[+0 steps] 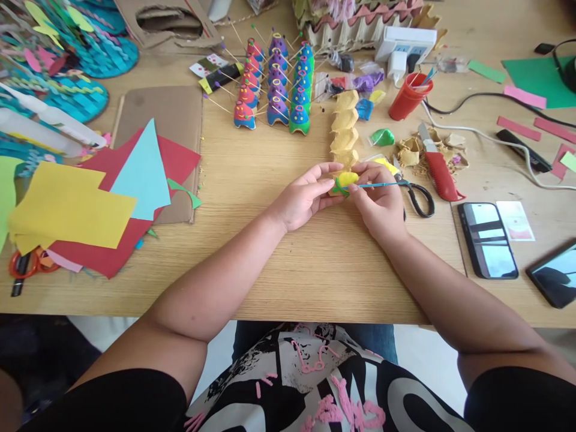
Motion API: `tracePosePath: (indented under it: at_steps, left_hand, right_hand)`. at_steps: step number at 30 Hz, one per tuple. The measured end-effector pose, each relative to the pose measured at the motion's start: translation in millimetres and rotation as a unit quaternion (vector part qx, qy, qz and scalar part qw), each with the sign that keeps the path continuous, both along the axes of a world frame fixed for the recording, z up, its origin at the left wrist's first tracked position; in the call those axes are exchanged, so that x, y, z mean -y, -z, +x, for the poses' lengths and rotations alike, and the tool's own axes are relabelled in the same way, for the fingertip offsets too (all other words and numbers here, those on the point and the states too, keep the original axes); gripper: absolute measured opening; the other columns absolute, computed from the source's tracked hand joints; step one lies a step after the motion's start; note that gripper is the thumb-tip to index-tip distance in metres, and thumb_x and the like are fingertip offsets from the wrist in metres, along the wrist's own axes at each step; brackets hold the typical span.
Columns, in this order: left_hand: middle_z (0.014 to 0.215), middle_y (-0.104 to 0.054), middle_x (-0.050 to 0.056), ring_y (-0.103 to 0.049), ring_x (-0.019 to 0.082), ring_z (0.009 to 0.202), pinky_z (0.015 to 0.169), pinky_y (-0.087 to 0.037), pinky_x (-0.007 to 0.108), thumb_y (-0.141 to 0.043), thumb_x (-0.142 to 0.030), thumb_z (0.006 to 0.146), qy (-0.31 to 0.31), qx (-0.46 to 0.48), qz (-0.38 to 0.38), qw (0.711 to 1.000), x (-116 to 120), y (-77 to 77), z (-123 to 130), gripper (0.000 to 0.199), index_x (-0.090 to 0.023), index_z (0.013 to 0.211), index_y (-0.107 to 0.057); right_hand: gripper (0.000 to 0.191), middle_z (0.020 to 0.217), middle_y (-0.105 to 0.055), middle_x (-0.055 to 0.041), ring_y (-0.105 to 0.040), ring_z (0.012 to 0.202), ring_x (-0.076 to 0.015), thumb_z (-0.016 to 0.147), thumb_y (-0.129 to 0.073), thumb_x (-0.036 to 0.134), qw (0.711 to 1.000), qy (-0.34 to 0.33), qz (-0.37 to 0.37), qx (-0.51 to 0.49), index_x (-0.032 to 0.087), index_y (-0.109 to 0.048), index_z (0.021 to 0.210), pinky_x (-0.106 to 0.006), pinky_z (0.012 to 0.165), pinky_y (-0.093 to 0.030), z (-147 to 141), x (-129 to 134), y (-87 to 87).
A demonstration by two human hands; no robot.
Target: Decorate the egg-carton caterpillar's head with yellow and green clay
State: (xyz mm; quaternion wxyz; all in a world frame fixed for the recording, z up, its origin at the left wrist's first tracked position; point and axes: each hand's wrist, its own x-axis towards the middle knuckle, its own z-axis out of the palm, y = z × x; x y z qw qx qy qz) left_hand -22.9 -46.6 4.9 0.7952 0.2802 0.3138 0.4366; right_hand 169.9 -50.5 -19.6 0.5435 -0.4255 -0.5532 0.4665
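Note:
A strip of plain yellowish egg-carton cups [344, 127] stands upright in the view at the middle of the table. Its near end carries yellow clay [348, 179] with a green band of clay [341, 187] around it. My left hand [306, 198] grips this near end from the left, fingertips on the clay and the carton. My right hand [380, 201] pinches a thin blue stick [382, 185], whose tip reaches the green clay. Three finished clay-covered strips, one red and blue [248, 84], one purple [278, 81], one green and blue [302, 87], stand beyond.
Black-handled scissors [420, 201] and a red-handled knife [438, 171] lie right of my right hand. Behind them stands a red cup [410, 97]. Coloured paper [76, 204] and cardboard [175, 114] lie at the left, a phone [488, 240] at the right.

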Motion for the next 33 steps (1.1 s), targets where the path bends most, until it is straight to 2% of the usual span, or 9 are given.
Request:
tracePosePath:
  at_steps: [3,8,12,16,20,27,33]
  left_hand:
    - [0.113,-0.082,0.001,-0.078,0.013,0.107,0.123,-0.052,0.041,-0.064,-0.015,0.1,0.011,-0.006,0.006,1.0,-0.4,1.4,-1.0,0.023,-0.023,0.121,-0.068]
    - [0.114,-0.082,0.001,-0.078,0.015,0.112,0.124,-0.053,0.041,-0.066,-0.016,0.099,0.027,-0.012,0.024,0.999,-1.2,4.8,-1.7,0.026,-0.023,0.124,-0.066]
    - [0.106,-0.082,0.0,-0.078,0.015,0.112,0.124,-0.053,0.041,-0.069,-0.015,0.098,0.028,-0.02,0.039,0.999,-2.0,8.5,-1.6,0.029,-0.024,0.126,-0.066]
    - [0.109,-0.082,0.0,-0.077,0.017,0.119,0.125,-0.052,0.042,-0.074,-0.014,0.096,0.032,-0.023,0.049,0.998,-2.8,11.3,-1.9,0.035,-0.025,0.128,-0.066]
    - [0.11,-0.083,0.0,-0.077,0.017,0.122,0.126,-0.051,0.042,-0.075,-0.013,0.095,0.034,-0.021,0.053,0.998,-3.5,13.3,-1.7,0.037,-0.025,0.129,-0.066]
    - [0.104,-0.082,-0.002,-0.078,0.015,0.116,0.127,-0.051,0.043,-0.076,-0.01,0.093,0.026,-0.027,0.055,0.998,-3.2,14.2,-0.3,0.041,-0.025,0.13,-0.066]
    - [0.106,-0.082,-0.002,-0.078,0.016,0.122,0.128,-0.051,0.043,-0.076,-0.011,0.093,0.025,-0.041,0.053,0.997,-2.9,13.1,0.5,0.044,-0.026,0.133,-0.065]
  right_hand:
    - [0.033,0.119,-0.07,-0.0039,-0.065,0.123,-0.0271,0.088,-0.09,0.053,0.99,0.028,0.104,0.093,0.029,-0.067,0.089,-0.053,0.115,-0.054,1.7,-1.6,3.4]
    - [0.025,0.12,-0.071,-0.0051,-0.067,0.122,-0.0279,0.095,-0.083,0.047,0.974,0.027,0.156,0.162,0.029,-0.067,0.09,-0.055,0.116,-0.052,1.5,-1.6,4.6]
    - [0.029,0.118,-0.071,-0.0043,-0.067,0.119,-0.027,0.093,-0.084,0.051,0.98,0.031,0.137,0.138,0.029,-0.066,0.091,-0.053,0.112,-0.055,1.4,-3.9,8.7]
    - [0.034,0.111,-0.07,-0.0034,-0.068,0.112,-0.0253,0.09,-0.085,0.057,0.988,0.034,0.113,0.098,0.029,-0.066,0.094,-0.049,0.104,-0.06,2.0,-6.9,14.6]
    - [0.032,0.109,-0.068,-0.0033,-0.068,0.11,-0.0242,0.092,-0.084,0.055,0.988,0.034,0.118,0.095,0.029,-0.066,0.095,-0.046,0.1,-0.061,1.8,-7.7,16.9]
    - [0.026,0.113,-0.068,-0.0033,-0.067,0.112,-0.0242,0.094,-0.082,0.048,0.985,0.034,0.128,0.111,0.029,-0.064,0.092,-0.048,0.104,-0.059,1.1,-5.8,13.5]
    - [0.023,0.118,-0.069,-0.0038,-0.067,0.116,-0.0251,0.093,-0.081,0.042,0.985,0.029,0.125,0.114,0.028,-0.063,0.091,-0.05,0.106,-0.058,1.8,-4.5,9.9]
